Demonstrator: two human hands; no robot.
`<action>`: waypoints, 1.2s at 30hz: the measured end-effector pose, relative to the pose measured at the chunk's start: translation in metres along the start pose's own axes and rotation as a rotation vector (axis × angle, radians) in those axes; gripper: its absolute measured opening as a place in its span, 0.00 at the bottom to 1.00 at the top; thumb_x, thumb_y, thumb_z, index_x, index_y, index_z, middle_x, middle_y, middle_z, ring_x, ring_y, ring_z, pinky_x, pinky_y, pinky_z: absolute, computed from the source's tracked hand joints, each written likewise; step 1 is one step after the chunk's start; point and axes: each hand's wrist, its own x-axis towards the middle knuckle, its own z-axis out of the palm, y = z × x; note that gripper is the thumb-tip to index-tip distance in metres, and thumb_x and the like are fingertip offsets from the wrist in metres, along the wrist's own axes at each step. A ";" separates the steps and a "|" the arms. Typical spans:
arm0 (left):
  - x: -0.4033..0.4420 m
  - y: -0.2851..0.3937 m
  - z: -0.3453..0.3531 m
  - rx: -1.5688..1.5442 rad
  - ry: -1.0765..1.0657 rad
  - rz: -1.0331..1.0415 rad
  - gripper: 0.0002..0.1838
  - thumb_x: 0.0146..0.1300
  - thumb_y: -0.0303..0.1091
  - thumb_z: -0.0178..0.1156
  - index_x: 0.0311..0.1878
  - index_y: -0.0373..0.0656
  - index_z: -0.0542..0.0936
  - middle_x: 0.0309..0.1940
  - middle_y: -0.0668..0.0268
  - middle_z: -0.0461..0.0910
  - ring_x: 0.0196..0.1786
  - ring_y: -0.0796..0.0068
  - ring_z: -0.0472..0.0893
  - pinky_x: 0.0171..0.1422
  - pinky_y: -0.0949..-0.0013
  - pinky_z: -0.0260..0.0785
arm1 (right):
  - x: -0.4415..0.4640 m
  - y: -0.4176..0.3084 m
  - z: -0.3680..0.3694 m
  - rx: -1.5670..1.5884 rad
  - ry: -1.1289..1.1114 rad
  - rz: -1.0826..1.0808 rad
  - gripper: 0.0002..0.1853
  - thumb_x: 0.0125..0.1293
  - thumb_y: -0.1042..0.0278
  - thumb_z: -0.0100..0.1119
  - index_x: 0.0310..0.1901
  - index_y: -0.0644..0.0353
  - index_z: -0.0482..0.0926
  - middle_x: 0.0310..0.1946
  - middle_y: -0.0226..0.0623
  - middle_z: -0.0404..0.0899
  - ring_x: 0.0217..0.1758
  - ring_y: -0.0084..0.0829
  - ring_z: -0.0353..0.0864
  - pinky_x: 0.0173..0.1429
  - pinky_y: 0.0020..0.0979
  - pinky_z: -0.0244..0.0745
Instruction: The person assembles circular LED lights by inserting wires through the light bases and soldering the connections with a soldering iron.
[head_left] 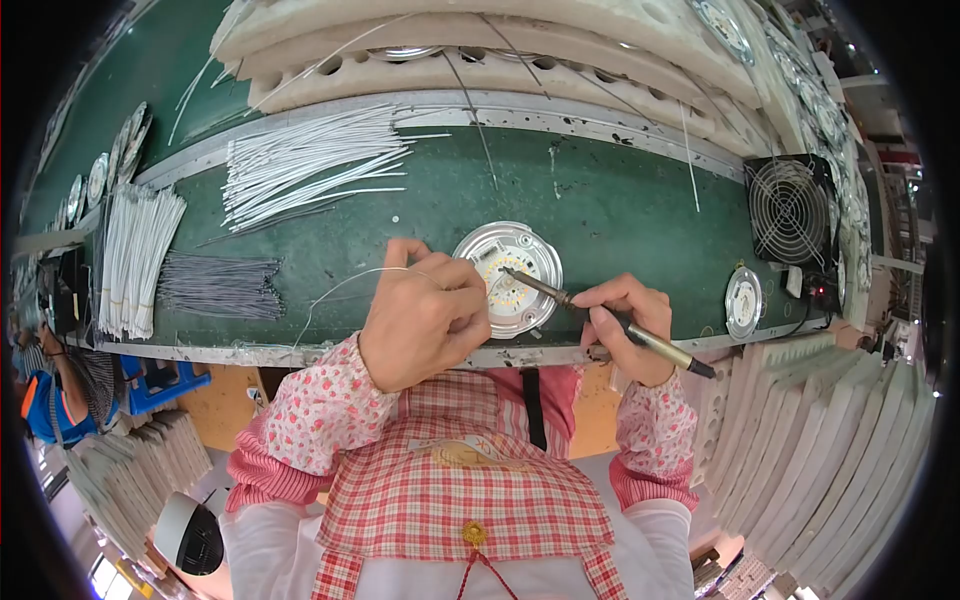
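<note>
Beyond the right hand [632,325], the bench [640,215] offers room between the round plate [524,300] and fan [788,205]; white wires [300,165] obstruct the left, foam boards [590,40] the far edge.

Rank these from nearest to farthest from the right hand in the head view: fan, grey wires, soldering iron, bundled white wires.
1. Soldering iron, in the right hand.
2. Fan, off to the right.
3. Grey wires, on the left.
4. Bundled white wires, farther left.

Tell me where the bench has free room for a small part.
The bench is barest between the middle disc and the fan, beyond the right hand; a smaller patch lies between disc and white wires. Crowded: the left end, with dark wires, and the disc, with left hand and soldering iron.
</note>
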 end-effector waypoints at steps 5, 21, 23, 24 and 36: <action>0.007 0.005 0.006 0.046 0.050 -0.007 0.10 0.50 0.25 0.68 0.19 0.44 0.77 0.29 0.74 0.82 0.32 0.74 0.79 0.53 0.59 0.62 | 0.002 0.003 -0.004 -0.034 -0.029 -0.051 0.06 0.68 0.77 0.59 0.44 0.68 0.82 0.27 0.36 0.84 0.27 0.23 0.84 0.32 0.25 0.77; -0.019 -0.013 0.011 0.379 -0.030 0.080 0.27 0.55 0.32 0.68 0.60 0.60 0.83 0.67 0.66 0.74 0.66 0.59 0.73 0.66 0.50 0.60 | -0.016 0.012 0.012 0.286 0.153 0.195 0.08 0.73 0.74 0.54 0.47 0.68 0.79 0.30 0.37 0.83 0.29 0.23 0.83 0.35 0.25 0.76; -0.019 -0.014 0.011 0.387 -0.039 0.089 0.28 0.54 0.32 0.69 0.61 0.61 0.82 0.68 0.66 0.74 0.66 0.60 0.72 0.67 0.49 0.60 | -0.023 0.009 0.013 0.365 0.235 0.209 0.08 0.74 0.73 0.54 0.46 0.67 0.80 0.29 0.36 0.82 0.31 0.22 0.83 0.36 0.24 0.75; -0.020 -0.014 0.011 0.394 -0.041 0.091 0.28 0.53 0.33 0.69 0.61 0.61 0.82 0.68 0.67 0.74 0.66 0.60 0.72 0.67 0.49 0.59 | -0.027 0.011 0.013 0.360 0.264 0.233 0.09 0.72 0.72 0.57 0.49 0.67 0.79 0.32 0.38 0.82 0.34 0.24 0.84 0.39 0.26 0.76; 0.004 -0.038 -0.022 0.450 0.159 -0.111 0.11 0.64 0.33 0.65 0.50 0.48 0.83 0.53 0.66 0.79 0.55 0.63 0.77 0.58 0.57 0.62 | -0.013 -0.001 0.071 -0.740 0.267 -0.189 0.52 0.44 0.49 0.83 0.68 0.62 0.67 0.62 0.53 0.72 0.67 0.55 0.69 0.69 0.51 0.62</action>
